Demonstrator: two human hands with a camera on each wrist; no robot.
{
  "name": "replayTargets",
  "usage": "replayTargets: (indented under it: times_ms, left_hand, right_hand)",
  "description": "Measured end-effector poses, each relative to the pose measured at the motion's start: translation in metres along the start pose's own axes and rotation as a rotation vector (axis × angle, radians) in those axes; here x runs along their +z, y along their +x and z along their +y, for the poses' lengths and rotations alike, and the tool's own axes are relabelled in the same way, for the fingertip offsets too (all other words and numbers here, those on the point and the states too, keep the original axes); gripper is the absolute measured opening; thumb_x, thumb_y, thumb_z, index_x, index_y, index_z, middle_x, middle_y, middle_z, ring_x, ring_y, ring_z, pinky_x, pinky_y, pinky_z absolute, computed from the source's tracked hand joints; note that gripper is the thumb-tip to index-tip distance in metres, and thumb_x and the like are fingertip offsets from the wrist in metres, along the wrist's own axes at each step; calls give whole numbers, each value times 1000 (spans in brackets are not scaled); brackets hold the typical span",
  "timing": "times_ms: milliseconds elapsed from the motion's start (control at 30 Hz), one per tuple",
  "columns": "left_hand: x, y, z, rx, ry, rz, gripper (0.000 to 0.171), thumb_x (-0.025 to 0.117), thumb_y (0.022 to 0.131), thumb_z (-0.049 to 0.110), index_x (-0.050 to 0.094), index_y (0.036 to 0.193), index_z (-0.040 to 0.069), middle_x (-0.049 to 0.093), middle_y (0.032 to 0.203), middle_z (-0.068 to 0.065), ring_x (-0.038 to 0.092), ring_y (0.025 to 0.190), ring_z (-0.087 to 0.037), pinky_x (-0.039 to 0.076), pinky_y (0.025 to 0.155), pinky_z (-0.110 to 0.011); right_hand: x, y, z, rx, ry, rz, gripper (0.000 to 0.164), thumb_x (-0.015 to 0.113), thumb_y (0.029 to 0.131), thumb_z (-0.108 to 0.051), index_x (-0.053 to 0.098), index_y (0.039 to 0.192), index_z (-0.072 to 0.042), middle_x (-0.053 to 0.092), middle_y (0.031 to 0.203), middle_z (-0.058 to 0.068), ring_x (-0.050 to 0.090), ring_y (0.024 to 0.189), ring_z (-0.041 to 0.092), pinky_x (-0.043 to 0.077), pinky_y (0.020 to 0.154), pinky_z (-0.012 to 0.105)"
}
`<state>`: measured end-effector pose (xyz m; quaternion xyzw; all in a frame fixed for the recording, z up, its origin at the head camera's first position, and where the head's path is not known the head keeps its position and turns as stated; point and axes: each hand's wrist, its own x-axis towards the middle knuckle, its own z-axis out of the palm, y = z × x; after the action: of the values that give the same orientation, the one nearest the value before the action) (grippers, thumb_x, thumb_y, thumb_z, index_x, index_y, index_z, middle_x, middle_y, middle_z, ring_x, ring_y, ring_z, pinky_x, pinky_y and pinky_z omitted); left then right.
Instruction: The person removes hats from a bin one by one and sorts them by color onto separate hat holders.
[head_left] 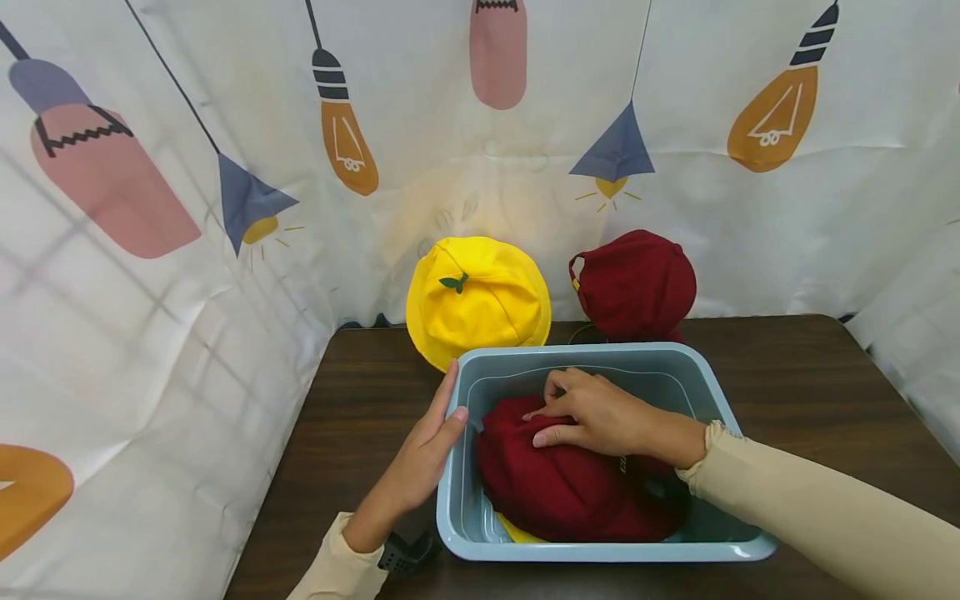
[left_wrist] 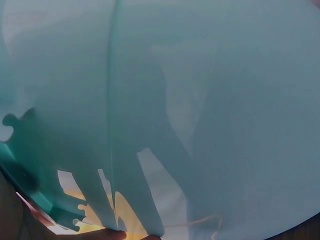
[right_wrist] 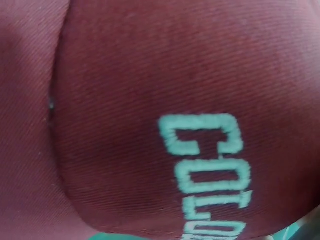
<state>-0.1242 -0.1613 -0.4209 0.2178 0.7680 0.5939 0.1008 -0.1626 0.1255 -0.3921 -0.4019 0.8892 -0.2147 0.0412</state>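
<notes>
1. Cap, dark red: I am seeing the dark-red cap [head_left: 555, 492] lying inside the basin, its crown rounding and creasing softly; up close, its diagonal twill is showing ribs and raised, pale embroidered lettering [right_wrist: 170, 137] beginning "COLO".
2. Right hand [head_left: 600, 412]: it is reaching over the basin with fingers bending, thumb and forefinger pinching the cap's cloth near the top.
3. Yellow item [head_left: 517, 531]: a thin edge is peeking out from beneath the cap; I cannot tell its full shape.
4. Basin [head_left: 600, 552]: smooth, glossy, blue-grey, rounded-rectangular, with a rolled rim; it is holding items 1 and 3.
5. Left hand [head_left: 427, 450]: its fingers are extending straight along the basin's left side, touching it, thumb resting at the rim.
6. Sleeves [head_left: 810, 508]: cream cloth, gathering at the cuffs.
7. Yellow hat [head_left: 495, 292]: round-brimmed, seamed, bearing a green leaf sprout [head_left: 453, 283], sitting just behind the basin.
8. Second red cap [head_left: 641, 283]: domed, strap-backed, standing right of the hat.
9. Table [head_left: 817, 392]: dark, wood-grained, supporting the basin.
10. Curtain [head_left: 420, 83]: white, wrinkling, lamp-printed, hanging behind.
</notes>
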Motion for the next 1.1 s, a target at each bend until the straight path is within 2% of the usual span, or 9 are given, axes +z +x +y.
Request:
replayTargets:
  times_ms: [300,567,833,967,1100]
  left_hand:
    - [-1,1,-1,-19,-5,3,64,35,112,31,0,165,31,4,173,4,18,157,-33,26,119,-59]
    - [0,0,-2,-22,-1,5,64,36,112,30,0,165,31,5,173,3,21,156,-35,31,116,-61]
    - [0,-1,1,-27,-1,6,64,35,112,30,0,165,32,5,174,2,21,156,-36,33,114,-63]
    - [0,-1,1,-27,5,5,65,36,112,30,0,166,30,4,174,3,19,157,-34,30,116,-61]
    - [0,0,0,-29,8,5,65,36,112,31,0,166,30,4,174,3,18,158,-34,29,116,-61]
  right_hand:
    - [-12,-2,-5,7,71,12,18,74,91,-43,78,86,-27,54,94,-10,49,89,7,46,73,23]
    - [-21,-12,-8,59,148,40,12,78,89,-34,82,94,-23,54,91,-11,50,86,6,48,70,21]
    - [-37,-23,-8,57,208,89,7,77,90,-32,78,89,-25,52,90,-9,50,82,5,47,64,19]
    - [-48,-30,-7,49,245,115,5,76,91,-32,77,89,-27,52,91,-9,52,83,4,48,63,19]
    - [-59,-35,-7,88,273,138,4,74,93,-31,77,92,-27,53,93,-9,54,83,5,49,61,20]
